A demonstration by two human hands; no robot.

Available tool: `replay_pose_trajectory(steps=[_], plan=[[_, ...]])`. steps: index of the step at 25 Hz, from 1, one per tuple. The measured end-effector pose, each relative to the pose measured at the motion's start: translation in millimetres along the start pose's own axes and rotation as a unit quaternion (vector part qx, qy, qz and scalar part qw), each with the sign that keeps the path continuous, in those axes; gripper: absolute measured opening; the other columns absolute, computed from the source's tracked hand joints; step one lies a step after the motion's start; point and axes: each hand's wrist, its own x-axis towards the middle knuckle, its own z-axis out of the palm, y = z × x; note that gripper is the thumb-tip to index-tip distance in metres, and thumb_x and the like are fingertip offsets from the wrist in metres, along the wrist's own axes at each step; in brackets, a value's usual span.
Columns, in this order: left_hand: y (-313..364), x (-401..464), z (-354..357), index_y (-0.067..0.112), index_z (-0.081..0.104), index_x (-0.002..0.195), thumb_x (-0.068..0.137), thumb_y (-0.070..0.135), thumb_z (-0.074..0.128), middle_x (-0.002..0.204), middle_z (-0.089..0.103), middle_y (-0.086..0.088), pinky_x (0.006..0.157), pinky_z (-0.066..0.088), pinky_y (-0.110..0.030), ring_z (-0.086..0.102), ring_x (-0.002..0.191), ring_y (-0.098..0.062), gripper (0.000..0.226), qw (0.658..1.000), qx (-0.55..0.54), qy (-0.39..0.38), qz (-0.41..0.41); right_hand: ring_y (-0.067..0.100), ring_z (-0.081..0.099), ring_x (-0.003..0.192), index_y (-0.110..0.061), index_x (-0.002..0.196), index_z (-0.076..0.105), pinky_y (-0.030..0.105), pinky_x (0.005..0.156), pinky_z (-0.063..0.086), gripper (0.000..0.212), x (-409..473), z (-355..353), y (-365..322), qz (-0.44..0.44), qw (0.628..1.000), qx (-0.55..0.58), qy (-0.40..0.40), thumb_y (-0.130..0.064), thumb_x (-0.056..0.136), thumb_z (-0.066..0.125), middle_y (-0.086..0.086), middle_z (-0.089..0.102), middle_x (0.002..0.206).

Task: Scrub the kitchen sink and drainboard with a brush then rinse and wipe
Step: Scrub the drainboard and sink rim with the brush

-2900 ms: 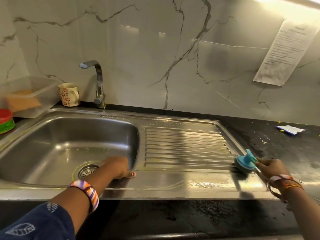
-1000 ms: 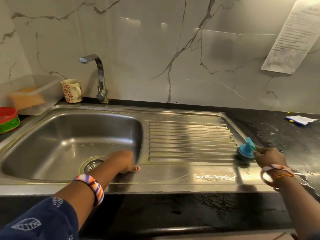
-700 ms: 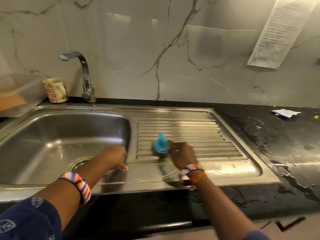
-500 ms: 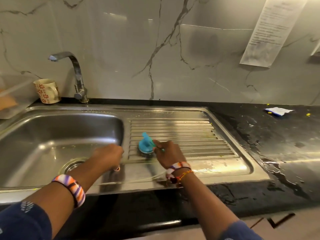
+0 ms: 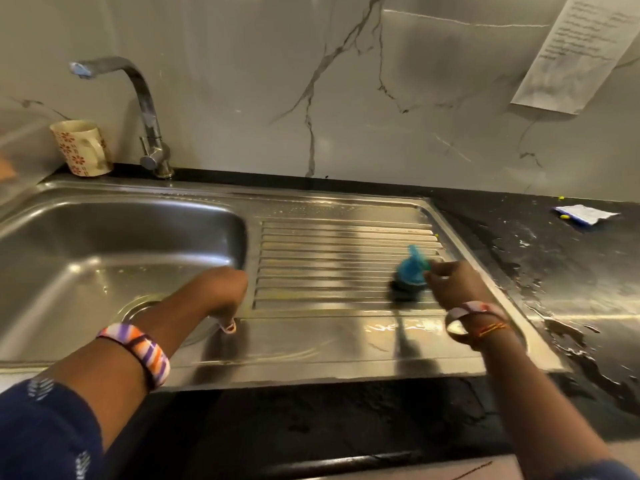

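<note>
A steel sink (image 5: 104, 244) with a ribbed drainboard (image 5: 343, 244) fills the middle of the head view. My right hand (image 5: 457, 284) grips a blue scrub brush (image 5: 410, 271) with dark bristles, pressed on the right part of the drainboard ribs. My left hand (image 5: 221, 292) rests on the front corner of the basin, its fingers curled over the rim and its thumb on the steel. The drain (image 5: 138, 306) lies partly hidden behind my left wrist. Wet streaks shine on the flat front strip of the drainboard.
A chrome tap (image 5: 145, 109) stands behind the basin, beside a flowered mug (image 5: 81, 147). The black counter (image 5: 568, 271) on the right is wet and carries a small paper scrap (image 5: 585, 213). A sheet of paper (image 5: 571, 50) hangs on the marble wall.
My right hand swept the brush from the right edge of the drainboard to its left side, then back to the right part of the ribs. My left hand stayed on the basin rim.
</note>
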Motion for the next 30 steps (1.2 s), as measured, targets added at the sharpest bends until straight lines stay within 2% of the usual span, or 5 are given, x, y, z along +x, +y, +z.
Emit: replay_pose_trajectory(steps=[6, 14, 20, 25, 30], plan=[[-20.3, -6.3, 26.4, 0.005, 0.050, 0.132, 0.082, 0.022, 0.069, 0.122, 0.060, -0.007, 0.077, 0.042, -0.021, 0.055, 0.114, -0.022, 0.056, 0.973, -0.229, 0.030, -0.027, 0.035, 0.057, 0.109, -0.022, 0.128, 0.055, 0.035, 0.084, 0.046, 0.037, -61.4, 113.1, -142.7, -0.239, 0.965, -0.021, -0.109, -0.028, 0.094, 0.040, 0.015, 0.063, 0.117], [-29.7, -0.6, 32.3, 0.002, 0.048, 0.132, 0.083, 0.027, 0.066, 0.131, 0.055, -0.013, 0.082, 0.039, -0.024, 0.055, 0.113, -0.025, 0.058, 0.978, -0.206, 0.025, 0.013, 0.002, 0.050, 0.037, -0.013, 0.123, 0.060, 0.011, 0.037, 0.035, 0.031, 1.4, 3.0, -13.3, -0.015, 0.994, 0.038, -0.104, -0.020, 0.093, 0.054, -0.004, 0.058, 0.054], [-28.5, -1.4, 31.0, 0.000, 0.048, 0.132, 0.083, 0.027, 0.067, 0.137, 0.051, -0.010, 0.076, 0.036, -0.020, 0.053, 0.118, -0.024, 0.059, 0.979, -0.200, 0.024, 0.031, 0.031, 0.057, 0.087, -0.005, 0.126, 0.058, 0.035, 0.078, 0.046, 0.037, 36.2, -39.5, 32.1, 0.152, 0.988, -0.013, 0.033, -0.009, 0.089, 0.058, 0.018, 0.062, 0.102], [-21.4, -5.5, 14.3, -0.004, 0.057, 0.116, 0.083, 0.030, 0.066, 0.102, 0.061, -0.019, 0.052, 0.027, -0.017, 0.042, 0.061, -0.008, 0.048, 0.989, -0.144, 0.004, 0.018, 0.036, 0.057, 0.111, -0.002, 0.122, 0.059, 0.036, 0.091, 0.043, 0.033, 7.0, 39.7, -66.0, -0.044, 0.998, -0.032, -0.025, -0.015, 0.093, 0.051, 0.023, 0.062, 0.117], [-14.8, -3.0, -1.4, -0.007, 0.060, 0.107, 0.086, 0.032, 0.063, 0.113, 0.060, -0.023, 0.042, 0.024, -0.013, 0.045, 0.060, -0.013, 0.044, 0.994, -0.105, -0.003, -0.001, 0.032, 0.059, 0.110, -0.008, 0.122, 0.061, 0.034, 0.090, 0.045, 0.033, -6.6, 114.8, -155.3, -0.141, 0.978, 0.072, -0.134, -0.017, 0.094, 0.047, 0.017, 0.065, 0.116]])
